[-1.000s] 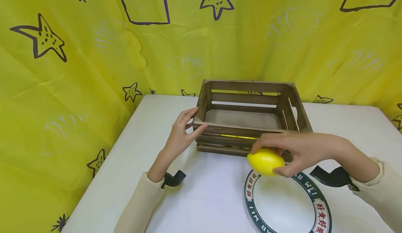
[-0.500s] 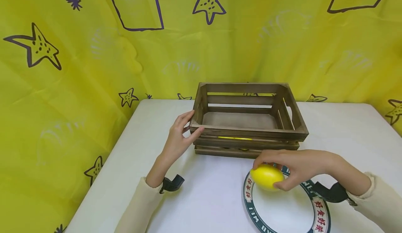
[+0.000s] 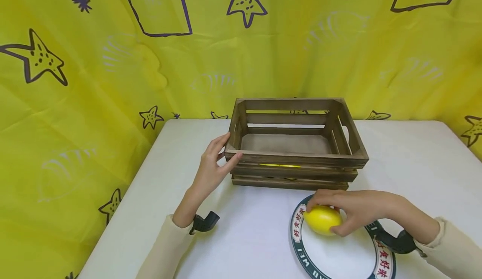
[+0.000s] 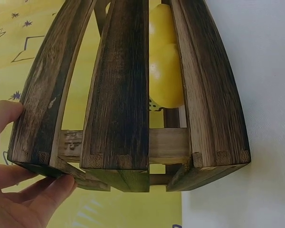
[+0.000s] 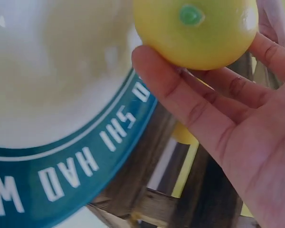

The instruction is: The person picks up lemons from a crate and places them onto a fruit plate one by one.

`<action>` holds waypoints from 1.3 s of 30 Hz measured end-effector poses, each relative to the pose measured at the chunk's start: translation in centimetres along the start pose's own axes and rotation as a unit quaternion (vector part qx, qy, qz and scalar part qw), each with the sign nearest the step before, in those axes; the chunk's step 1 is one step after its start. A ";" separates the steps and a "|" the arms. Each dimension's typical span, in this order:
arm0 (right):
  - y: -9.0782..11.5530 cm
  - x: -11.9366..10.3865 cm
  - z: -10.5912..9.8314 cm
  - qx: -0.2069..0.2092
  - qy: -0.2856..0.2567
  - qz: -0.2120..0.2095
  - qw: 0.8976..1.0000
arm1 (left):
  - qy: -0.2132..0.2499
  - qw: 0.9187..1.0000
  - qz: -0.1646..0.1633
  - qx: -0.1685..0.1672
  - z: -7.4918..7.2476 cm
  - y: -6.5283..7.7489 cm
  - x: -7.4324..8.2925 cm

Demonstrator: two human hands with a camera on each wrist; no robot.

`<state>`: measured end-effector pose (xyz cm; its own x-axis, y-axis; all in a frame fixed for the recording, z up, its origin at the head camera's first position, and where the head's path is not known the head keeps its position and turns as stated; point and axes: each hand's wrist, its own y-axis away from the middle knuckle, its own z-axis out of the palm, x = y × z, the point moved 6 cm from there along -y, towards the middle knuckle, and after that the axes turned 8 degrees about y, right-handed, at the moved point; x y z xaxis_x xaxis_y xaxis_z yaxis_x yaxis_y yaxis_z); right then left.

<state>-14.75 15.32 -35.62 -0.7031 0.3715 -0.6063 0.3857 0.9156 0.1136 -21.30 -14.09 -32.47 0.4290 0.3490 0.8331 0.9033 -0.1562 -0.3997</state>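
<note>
My right hand (image 3: 361, 208) grips a yellow lemon (image 3: 321, 220) from above, thumb on its near side, over the left part of a round white plate with a green lettered rim (image 3: 301, 252). Seen in the right wrist view, the lemon (image 5: 194, 33) has a green tip. Whether it touches the plate I cannot tell. My left hand (image 3: 212, 166) holds the front left corner of a brown slatted wooden crate (image 3: 301, 159), thumb on the front rail and fingers at the side. Through the slats, the left wrist view shows yellow lemons (image 4: 164, 78) inside the crate, low by its front wall.
Crate and plate stand on a white table (image 3: 244, 237), the plate in front of the crate's right half. A yellow curtain (image 3: 211, 61) with starfish drawings hangs behind the table and along its left side.
My right hand has lowered the lemon from near the crate's front to the plate's left part. The left hand stays on the crate's corner. The head view has shifted slightly.
</note>
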 end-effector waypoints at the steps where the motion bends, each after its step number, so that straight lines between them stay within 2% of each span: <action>1: 0.1 0.1 0.1 0.000 0.001 0.004 1.000 | 0.000 1.000 0.001 0.000 0.0 0.0 0.0; 8: 0.1 0.6 0.5 -0.010 -0.011 0.016 1.000 | 0.001 1.000 0.006 0.008 0.0 0.1 0.1; 14: 0.2 0.8 0.5 -0.023 0.012 0.020 0.999 | -0.003 1.000 0.005 0.010 -0.1 0.1 0.1; 19: 0.1 0.6 0.3 -0.011 0.029 -0.001 1.000 | -0.007 1.000 0.009 0.011 -0.1 0.0 0.2; 24: 0.1 0.5 -0.2 0.000 0.029 -0.005 1.000 | -0.007 1.000 0.004 0.010 0.1 0.0 0.1; 32: -0.1 -0.1 -1.2 0.017 0.060 -0.021 0.998 | -0.007 1.000 -0.001 0.008 0.2 0.1 -0.1; 39: -0.3 -1.1 -2.9 0.021 0.070 -0.037 0.997 | -0.007 1.000 0.004 0.007 0.3 0.1 0.0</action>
<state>-15.79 15.08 -32.69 -0.8062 0.3233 -0.4954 0.3521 0.9352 0.0372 -21.25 -13.85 -32.59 0.4365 0.3611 0.8241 0.8992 -0.1457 -0.4125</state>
